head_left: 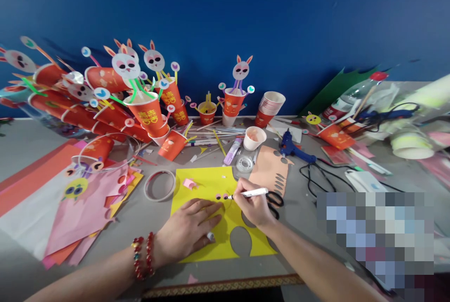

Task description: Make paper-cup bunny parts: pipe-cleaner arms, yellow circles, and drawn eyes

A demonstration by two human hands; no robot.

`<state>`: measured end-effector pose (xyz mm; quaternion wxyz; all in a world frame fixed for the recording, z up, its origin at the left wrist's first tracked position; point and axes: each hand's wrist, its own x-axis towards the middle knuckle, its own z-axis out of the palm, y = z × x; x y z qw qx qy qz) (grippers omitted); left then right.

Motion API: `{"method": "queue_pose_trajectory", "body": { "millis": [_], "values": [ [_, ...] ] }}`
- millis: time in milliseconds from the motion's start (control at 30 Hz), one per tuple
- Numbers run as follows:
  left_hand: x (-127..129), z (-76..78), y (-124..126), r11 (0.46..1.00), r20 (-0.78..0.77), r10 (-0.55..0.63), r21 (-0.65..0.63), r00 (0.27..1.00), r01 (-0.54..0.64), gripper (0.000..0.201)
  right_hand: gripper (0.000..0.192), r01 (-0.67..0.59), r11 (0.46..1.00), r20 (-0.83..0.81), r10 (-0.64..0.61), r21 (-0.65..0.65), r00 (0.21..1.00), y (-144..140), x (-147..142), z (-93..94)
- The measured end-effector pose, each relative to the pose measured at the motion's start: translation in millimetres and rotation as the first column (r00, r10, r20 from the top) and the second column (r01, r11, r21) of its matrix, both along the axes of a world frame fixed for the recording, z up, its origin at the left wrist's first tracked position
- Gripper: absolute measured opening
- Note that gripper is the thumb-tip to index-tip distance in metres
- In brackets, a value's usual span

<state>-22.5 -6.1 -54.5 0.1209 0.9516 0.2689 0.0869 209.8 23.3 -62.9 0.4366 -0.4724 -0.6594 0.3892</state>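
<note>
My right hand (253, 206) is closed around a white marker (255, 192), its tip touching or almost touching one of two small pink-and-black paper eyes (218, 197). These lie on a yellow paper sheet (197, 184) with round holes cut from its right and lower parts. Resting on the sheet's left side, my left hand (191, 227) has its fingers stretched toward the eyes. A small white marker cap (210, 236) pokes out beside its thumb, seemingly tucked in that hand. Black-handled scissors (275, 199) lie just behind my right hand, their blades out of sight.
A tape roll (160, 185) sits left of the sheet. Red paper cups with rabbit faces (146, 114) crowd the back left. Peach cut paper (269, 170), a blue glue gun (295, 147) with its cable and a bottle (351, 95) are to the right. Coloured paper (80, 213) lies left.
</note>
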Motion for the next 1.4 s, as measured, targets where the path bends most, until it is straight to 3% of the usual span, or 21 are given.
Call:
{"method": "queue_pose_trajectory", "body": {
  "millis": [1400],
  "values": [
    [-0.3, 0.4, -1.3, 1.000, 0.014, 0.011, -0.017, 1.000, -0.011, 0.038, 0.021, 0.011, 1.000, 0.026, -0.011, -0.008, 1.000, 0.9, 1.0, -0.5]
  ]
}}
